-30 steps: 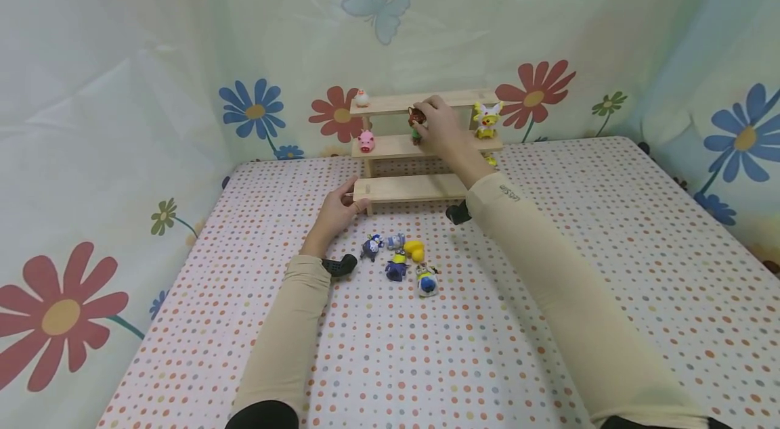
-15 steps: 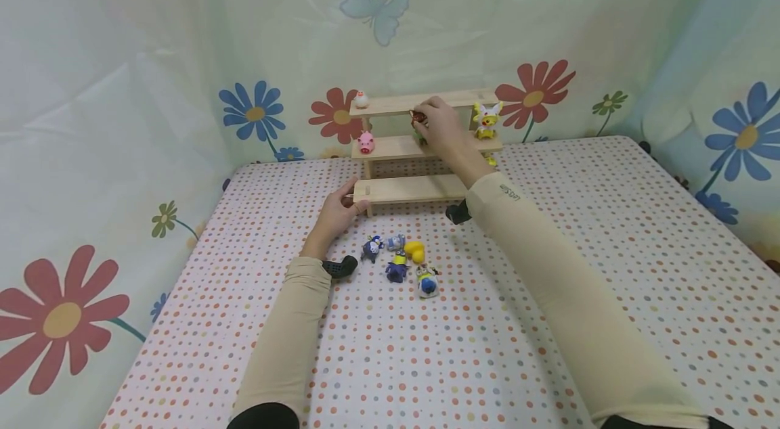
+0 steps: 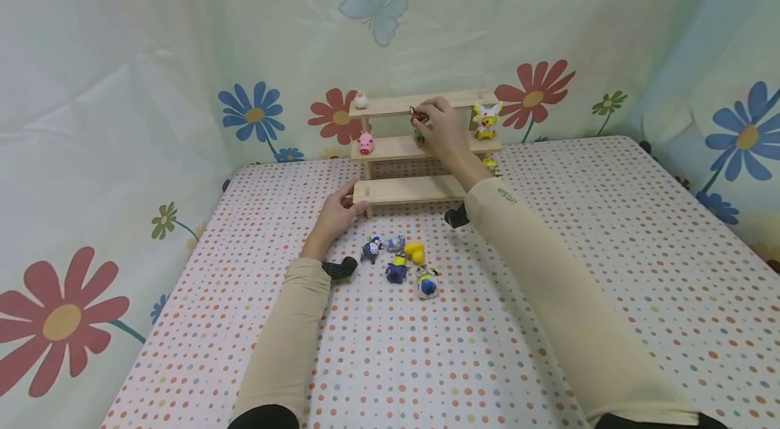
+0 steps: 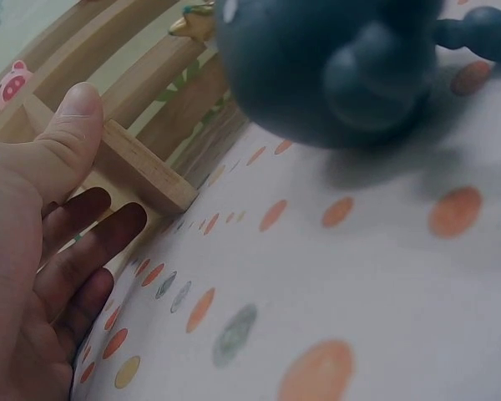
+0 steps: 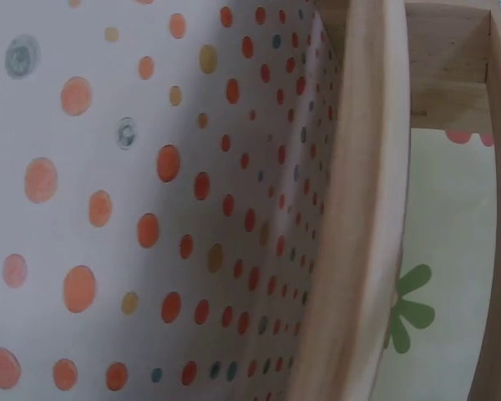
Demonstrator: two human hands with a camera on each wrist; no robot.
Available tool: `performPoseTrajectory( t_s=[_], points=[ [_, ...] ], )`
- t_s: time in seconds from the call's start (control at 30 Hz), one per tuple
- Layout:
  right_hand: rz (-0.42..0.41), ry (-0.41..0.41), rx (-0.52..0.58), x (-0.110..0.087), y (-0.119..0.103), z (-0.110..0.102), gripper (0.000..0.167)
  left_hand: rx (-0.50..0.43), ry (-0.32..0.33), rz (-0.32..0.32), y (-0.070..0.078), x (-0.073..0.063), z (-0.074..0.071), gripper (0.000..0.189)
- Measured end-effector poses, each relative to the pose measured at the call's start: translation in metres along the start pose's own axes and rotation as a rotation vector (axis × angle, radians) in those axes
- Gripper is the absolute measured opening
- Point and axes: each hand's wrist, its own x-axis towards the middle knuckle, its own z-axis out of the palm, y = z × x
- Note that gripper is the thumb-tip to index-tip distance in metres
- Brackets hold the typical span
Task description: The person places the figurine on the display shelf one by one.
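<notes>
A three-tier wooden display shelf (image 3: 408, 190) stands at the back of the table. My left hand (image 3: 334, 212) holds the left end of its lowest board; in the left wrist view the thumb (image 4: 77, 125) lies against the wood, with the fingers on the other side. Over the middle board, my right hand (image 3: 443, 128) pinches a small brown-and-green figurine (image 3: 418, 116), partly covered by the fingers. A pink pig figurine (image 3: 365, 143) sits at the left of that board, a yellow figurine with white ears (image 3: 486, 120) at its right. The right wrist view shows neither hand nor figurine.
A small white figurine (image 3: 361, 100) stands on the top board. Another yellow figurine (image 3: 490, 163) shows low at the right, partly hidden by the arm. Several toys, including a blue-and-white figurine (image 3: 428, 282) and a yellow one (image 3: 415, 252), lie on the dotted tablecloth (image 3: 402, 361).
The brown-and-green figurine has tilted and turned in my right hand, which stays over the middle board. My left hand keeps its place on the shelf.
</notes>
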Motion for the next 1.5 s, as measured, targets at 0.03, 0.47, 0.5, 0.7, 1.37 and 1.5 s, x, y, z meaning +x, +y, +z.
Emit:
performPoseTrajectory(
  t_s=[0.03, 0.47, 0.5, 0.7, 1.37, 1.5],
  points=[
    [-0.001, 0.004, 0.003, -0.001, 0.001, 0.000, 0.029, 0.000, 0.000, 0.001, 0.000, 0.000, 0.000, 0.076],
    [-0.027, 0.040, -0.008, -0.003, 0.006, 0.002, 0.026, 0.008, 0.005, 0.055, 0.002, 0.001, 0.001, 0.076],
    [-0.028, 0.045, -0.008, -0.004, 0.005, 0.001, 0.025, 0.005, 0.005, 0.059, 0.002, 0.000, 0.001, 0.076],
    [-0.002, 0.019, -0.062, -0.007, 0.001, 0.003, 0.028, 0.006, 0.003, 0.061, 0.000, -0.003, 0.001, 0.076],
    [0.077, 0.049, 0.060, -0.041, -0.015, -0.027, 0.029, 0.056, 0.016, 0.034, -0.011, -0.011, 0.001, 0.079],
    [0.165, 0.081, 0.108, -0.048, -0.012, -0.042, 0.027, 0.061, -0.006, 0.048, -0.004, 0.000, 0.001, 0.079]
  ],
)
